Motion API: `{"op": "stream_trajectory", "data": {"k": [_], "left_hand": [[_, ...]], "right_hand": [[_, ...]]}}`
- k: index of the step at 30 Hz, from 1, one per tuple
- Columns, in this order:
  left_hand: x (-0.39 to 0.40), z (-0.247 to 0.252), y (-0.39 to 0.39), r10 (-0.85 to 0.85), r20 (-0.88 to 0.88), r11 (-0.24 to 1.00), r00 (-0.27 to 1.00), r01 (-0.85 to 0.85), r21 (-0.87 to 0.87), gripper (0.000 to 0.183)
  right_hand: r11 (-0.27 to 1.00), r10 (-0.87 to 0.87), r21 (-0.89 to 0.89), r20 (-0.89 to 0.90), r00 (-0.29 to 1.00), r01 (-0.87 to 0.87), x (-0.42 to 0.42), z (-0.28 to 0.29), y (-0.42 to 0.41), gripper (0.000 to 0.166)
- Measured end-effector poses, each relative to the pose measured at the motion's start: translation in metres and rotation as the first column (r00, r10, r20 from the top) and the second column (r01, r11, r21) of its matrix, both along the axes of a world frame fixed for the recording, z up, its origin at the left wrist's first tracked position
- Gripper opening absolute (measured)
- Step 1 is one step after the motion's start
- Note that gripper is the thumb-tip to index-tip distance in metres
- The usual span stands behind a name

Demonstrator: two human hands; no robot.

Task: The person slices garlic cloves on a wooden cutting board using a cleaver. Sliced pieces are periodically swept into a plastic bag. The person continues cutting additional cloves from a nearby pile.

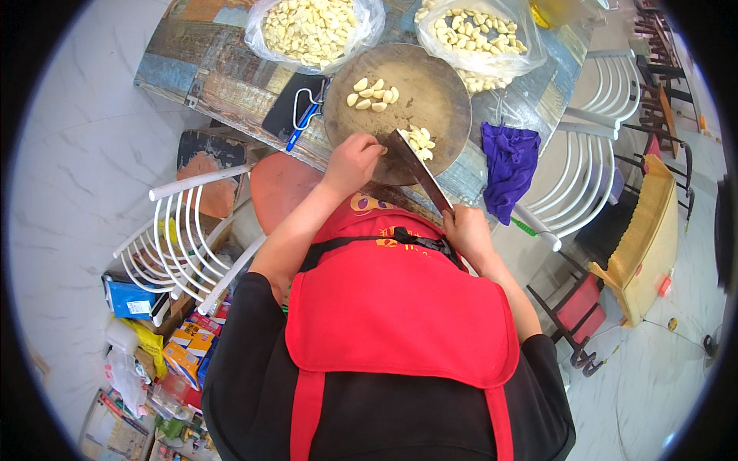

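Observation:
My right hand [470, 230] grips the handle of a cleaver [420, 170], whose dark blade slants up over a round wooden chopping board [432, 75]. Sliced garlic [420, 141] lies against the blade's right side. On the blade's other side is my left hand [354, 164], fingers bent and fingertips together low over the board; whether a clove is between them cannot be seen. Several whole peeled garlic cloves [377, 94] sit in a loose group on the board's upper left part.
Behind the board stand a plastic bag of sliced garlic [311, 29] and a bag of whole cloves [478, 31]. A dark phone [286, 106] and blue pen [300, 129] lie left of the board. A purple cloth [510, 167] hangs over the table edge, near white metal chair backs [576, 184].

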State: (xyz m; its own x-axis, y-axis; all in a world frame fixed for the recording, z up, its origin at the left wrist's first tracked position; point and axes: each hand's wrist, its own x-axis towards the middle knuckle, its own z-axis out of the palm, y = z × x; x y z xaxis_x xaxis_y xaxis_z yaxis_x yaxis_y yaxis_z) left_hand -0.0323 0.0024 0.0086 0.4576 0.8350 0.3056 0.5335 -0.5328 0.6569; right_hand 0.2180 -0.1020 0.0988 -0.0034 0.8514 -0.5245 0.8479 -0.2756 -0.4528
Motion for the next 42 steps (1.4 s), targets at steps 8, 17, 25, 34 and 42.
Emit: {"op": "stream_trajectory", "data": {"k": [8, 17, 25, 34, 42], "left_hand": [[0.000, -0.007, -0.001, -0.033, -0.003, 0.995, 0.999, 0.033, 0.092, 0.014], [-0.002, -0.011, -0.002, -0.057, 0.011, 0.993, 0.998, 0.056, 0.103, 0.014], [0.000, -0.010, -0.002, -0.041, 0.031, 0.994, 0.999, 0.038, 0.099, 0.013], [-0.002, -0.012, -0.003, -0.035, 0.030, 0.996, 0.999, 0.033, 0.088, 0.013], [-0.001, -0.008, -0.001, -0.052, 0.031, 0.995, 0.998, 0.049, 0.086, 0.014]], "right_hand": [[0.998, 0.060, -0.031, 0.030, 0.998, -0.059, -0.003, 0.000, -0.008, 0.028], [0.994, 0.083, -0.073, 0.023, 0.996, -0.081, -0.007, 0.021, 0.000, 0.028], [0.984, 0.125, -0.139, 0.075, 0.989, -0.114, -0.016, 0.009, 0.010, 0.024], [0.996, 0.077, -0.047, 0.017, 0.997, -0.076, -0.013, 0.017, 0.008, 0.026], [0.995, 0.077, -0.060, 0.030, 0.997, -0.075, -0.020, -0.001, 0.010, 0.027]]}}
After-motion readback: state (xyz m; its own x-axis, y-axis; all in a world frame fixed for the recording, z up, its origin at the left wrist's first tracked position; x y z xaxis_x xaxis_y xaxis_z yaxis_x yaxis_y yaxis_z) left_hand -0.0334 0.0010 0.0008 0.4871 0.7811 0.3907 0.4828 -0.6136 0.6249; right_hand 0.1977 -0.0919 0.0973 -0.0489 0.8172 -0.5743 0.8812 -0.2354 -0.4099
